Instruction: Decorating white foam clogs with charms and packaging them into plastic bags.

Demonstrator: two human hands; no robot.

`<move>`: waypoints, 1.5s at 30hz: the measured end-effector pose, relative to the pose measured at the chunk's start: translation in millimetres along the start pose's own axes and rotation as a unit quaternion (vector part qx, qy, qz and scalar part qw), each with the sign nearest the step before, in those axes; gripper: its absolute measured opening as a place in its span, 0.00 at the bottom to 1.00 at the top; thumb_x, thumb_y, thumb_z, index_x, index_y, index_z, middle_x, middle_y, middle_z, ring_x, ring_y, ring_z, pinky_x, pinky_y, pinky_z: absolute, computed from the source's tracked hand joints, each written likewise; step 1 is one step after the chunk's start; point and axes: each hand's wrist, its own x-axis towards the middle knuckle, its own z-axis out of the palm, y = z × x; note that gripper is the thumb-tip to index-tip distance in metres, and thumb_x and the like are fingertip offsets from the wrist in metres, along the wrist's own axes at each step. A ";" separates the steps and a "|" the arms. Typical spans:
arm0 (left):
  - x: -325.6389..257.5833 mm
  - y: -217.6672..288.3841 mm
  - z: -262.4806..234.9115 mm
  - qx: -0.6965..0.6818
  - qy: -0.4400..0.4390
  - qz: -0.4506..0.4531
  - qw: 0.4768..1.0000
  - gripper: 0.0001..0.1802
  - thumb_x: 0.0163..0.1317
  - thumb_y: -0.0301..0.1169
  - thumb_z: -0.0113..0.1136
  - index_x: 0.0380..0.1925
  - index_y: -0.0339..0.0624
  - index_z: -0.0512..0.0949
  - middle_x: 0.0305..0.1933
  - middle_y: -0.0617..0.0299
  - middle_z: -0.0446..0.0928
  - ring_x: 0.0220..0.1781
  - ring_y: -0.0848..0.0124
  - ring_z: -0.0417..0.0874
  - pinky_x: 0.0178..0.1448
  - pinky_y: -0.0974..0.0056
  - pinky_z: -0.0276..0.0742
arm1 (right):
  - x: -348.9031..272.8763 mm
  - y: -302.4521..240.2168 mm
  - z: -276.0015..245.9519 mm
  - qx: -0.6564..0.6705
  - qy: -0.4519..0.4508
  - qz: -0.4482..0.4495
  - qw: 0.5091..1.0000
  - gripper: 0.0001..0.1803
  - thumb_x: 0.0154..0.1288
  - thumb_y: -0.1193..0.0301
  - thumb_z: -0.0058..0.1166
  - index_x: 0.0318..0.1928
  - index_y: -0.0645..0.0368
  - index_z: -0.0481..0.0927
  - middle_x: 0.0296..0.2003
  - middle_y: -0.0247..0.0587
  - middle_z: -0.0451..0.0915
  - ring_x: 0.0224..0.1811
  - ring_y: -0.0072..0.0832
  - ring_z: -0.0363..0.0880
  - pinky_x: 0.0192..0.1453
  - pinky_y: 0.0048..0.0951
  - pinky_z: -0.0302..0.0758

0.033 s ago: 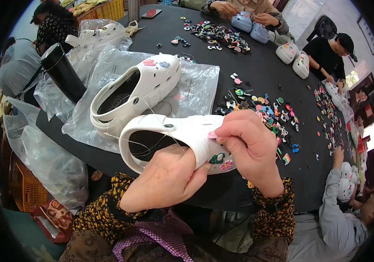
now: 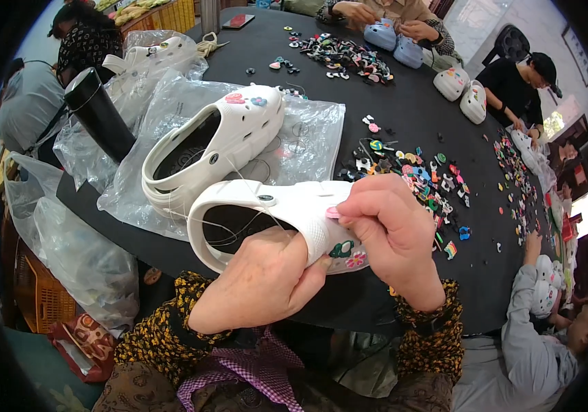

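A white clog point(image 2: 222, 191) lies on its side before me, its toe pointing right. My left hand point(image 2: 263, 275) grips it by the edge of the opening, with the fingers inside and the thumb on the upper. Between thumb and forefinger, my right hand point(image 2: 393, 237) pinches a small pink shoe charm point(image 2: 334, 213) against the clog's top. Below that, a green charm point(image 2: 341, 249) and a pink flower charm point(image 2: 356, 259) sit on the upper. Just behind stands the matching clog point(image 2: 260, 120), with a pink and a blue charm near its toe. Thin string loops around both clogs.
Loose charms point(image 2: 421, 178) are heaped right of the clogs, with another pile point(image 2: 345, 58) farther back. Clear plastic bags point(image 2: 314, 137) lie under and beside the clogs. A black flask point(image 2: 100, 113) stands at the left. Several people work around the black table point(image 2: 404, 110).
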 end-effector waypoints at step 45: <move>-0.8 -4.6 9.4 0.002 0.039 -0.019 0.999 0.09 0.60 0.29 0.55 0.30 0.31 0.71 0.23 0.43 0.75 0.27 0.46 0.79 0.33 0.49 0.73 | -5.7 4.2 -7.5 -0.006 -0.107 -0.027 0.994 0.12 0.52 0.85 0.52 0.39 0.65 0.80 0.41 0.45 0.76 0.46 0.41 0.74 0.50 0.34 0.72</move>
